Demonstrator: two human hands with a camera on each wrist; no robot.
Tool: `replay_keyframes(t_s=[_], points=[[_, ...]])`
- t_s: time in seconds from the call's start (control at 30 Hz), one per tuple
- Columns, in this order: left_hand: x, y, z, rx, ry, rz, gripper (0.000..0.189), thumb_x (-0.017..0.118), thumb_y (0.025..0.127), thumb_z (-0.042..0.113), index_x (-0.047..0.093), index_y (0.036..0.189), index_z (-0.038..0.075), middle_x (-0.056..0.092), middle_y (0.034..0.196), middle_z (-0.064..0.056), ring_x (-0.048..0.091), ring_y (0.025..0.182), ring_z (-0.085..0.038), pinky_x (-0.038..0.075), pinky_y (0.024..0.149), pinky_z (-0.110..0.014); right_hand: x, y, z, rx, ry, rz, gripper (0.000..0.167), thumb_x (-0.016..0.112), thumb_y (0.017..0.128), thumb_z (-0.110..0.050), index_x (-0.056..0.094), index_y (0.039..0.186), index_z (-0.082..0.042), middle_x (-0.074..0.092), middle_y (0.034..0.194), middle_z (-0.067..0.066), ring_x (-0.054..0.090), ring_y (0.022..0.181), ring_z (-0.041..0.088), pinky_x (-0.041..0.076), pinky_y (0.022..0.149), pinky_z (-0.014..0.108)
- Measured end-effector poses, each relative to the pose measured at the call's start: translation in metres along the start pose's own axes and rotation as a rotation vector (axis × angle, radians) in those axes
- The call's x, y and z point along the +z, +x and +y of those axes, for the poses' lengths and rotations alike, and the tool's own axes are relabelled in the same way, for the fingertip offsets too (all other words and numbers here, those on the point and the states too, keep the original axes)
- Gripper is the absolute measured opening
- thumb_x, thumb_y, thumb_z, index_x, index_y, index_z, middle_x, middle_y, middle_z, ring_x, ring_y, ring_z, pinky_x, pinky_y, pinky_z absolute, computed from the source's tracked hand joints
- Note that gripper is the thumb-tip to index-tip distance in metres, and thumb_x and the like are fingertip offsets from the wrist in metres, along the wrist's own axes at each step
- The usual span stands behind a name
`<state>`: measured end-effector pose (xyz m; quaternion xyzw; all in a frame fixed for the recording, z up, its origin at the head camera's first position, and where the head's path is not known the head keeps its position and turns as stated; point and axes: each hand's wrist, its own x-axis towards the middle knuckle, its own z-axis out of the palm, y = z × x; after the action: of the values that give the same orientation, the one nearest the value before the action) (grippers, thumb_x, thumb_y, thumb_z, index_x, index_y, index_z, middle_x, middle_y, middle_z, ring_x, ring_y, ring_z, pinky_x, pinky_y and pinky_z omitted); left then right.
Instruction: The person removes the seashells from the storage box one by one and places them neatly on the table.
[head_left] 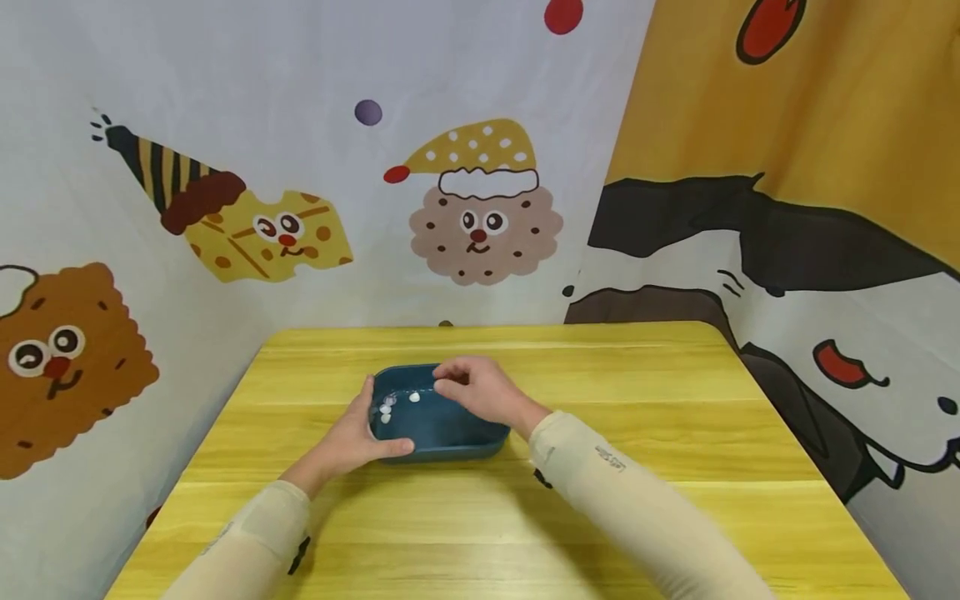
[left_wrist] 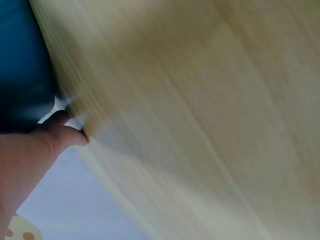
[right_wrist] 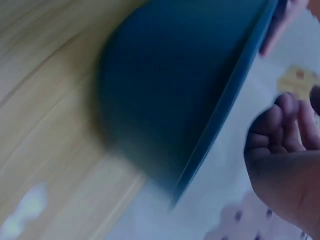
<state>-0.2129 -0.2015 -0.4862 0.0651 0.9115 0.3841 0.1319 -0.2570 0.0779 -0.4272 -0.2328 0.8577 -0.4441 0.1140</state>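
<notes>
A dark teal plastic bin [head_left: 442, 454] with rounded corners stands near the middle of the wooden table. Inside it, several small whitish pieces [head_left: 386, 410] lie toward the left end, and one white piece [head_left: 415, 397] lies a little apart from them. My left hand [head_left: 356, 433] grips the bin's left end, thumb along the near rim and fingers at the far-left side. Over the right half of the bin hovers my right hand [head_left: 483, 389], its fingers bent inward [right_wrist: 272, 122] and thumb close to the index finger. I cannot tell whether something small is between those fingertips.
Yellow wood-grain table [head_left: 637, 400] spreads around the bin on all sides. Behind it hangs a white cloth [head_left: 315, 67] printed with cartoon food faces, and a yellow, black and white print [head_left: 750, 125] covers the right side.
</notes>
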Motion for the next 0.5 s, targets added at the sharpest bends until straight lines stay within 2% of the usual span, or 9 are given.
replay_keyframes(t_s=[0.1, 0.2, 0.27, 0.33, 0.5], points=[[-0.002, 0.001, 0.001, 0.017, -0.013, -0.01, 0.141, 0.084, 0.087, 0.059, -0.021, 0.17, 0.013, -0.007, 0.18, -0.02, 0.007, 0.166, -0.049, 0.022, 0.128, -0.073, 0.03, 0.023, -0.012, -0.014, -0.112, -0.094, 0.037, 0.064, 0.11, -0.034, 0.068, 0.144, -0.022, 0.072, 0.135, -0.001, 0.069, 0.118, 0.014, 0.059, 0.1, 0.037], [-0.002, 0.002, -0.001, 0.032, -0.02, -0.013, 0.141, 0.084, 0.088, 0.06, -0.021, 0.169, 0.014, -0.007, 0.18, -0.02, 0.007, 0.166, -0.05, 0.023, 0.127, -0.073, 0.056, 0.042, -0.013, 0.001, -0.23, -0.131, 0.041, 0.064, 0.109, -0.031, 0.064, 0.148, -0.018, 0.069, 0.144, 0.004, 0.068, 0.127, 0.019, 0.058, 0.106, 0.04], [0.0, 0.002, -0.002, 0.034, -0.031, -0.011, 0.14, 0.084, 0.088, 0.059, -0.022, 0.169, 0.015, -0.008, 0.18, -0.019, 0.006, 0.166, -0.048, 0.022, 0.129, -0.071, 0.07, 0.051, -0.008, 0.025, -0.297, -0.115, 0.044, 0.065, 0.109, -0.028, 0.062, 0.151, -0.015, 0.066, 0.149, 0.006, 0.066, 0.134, 0.023, 0.056, 0.111, 0.043], [0.002, 0.002, -0.004, 0.03, -0.036, -0.006, 0.14, 0.085, 0.088, 0.058, -0.021, 0.17, 0.015, -0.007, 0.181, -0.019, 0.006, 0.166, -0.047, 0.022, 0.13, -0.07, 0.082, 0.057, -0.001, 0.033, -0.412, -0.083, 0.045, 0.066, 0.108, -0.028, 0.062, 0.151, -0.015, 0.064, 0.152, 0.005, 0.063, 0.138, 0.025, 0.054, 0.113, 0.044], [0.001, 0.0, -0.003, 0.019, -0.054, 0.005, 0.139, 0.086, 0.088, 0.054, -0.02, 0.17, 0.016, -0.008, 0.181, -0.018, 0.004, 0.167, -0.045, 0.021, 0.131, -0.068, 0.097, 0.064, 0.014, -0.026, -0.683, -0.01, 0.04, 0.07, 0.106, -0.032, 0.069, 0.145, -0.02, 0.065, 0.149, 0.002, 0.062, 0.137, 0.026, 0.055, 0.112, 0.039]])
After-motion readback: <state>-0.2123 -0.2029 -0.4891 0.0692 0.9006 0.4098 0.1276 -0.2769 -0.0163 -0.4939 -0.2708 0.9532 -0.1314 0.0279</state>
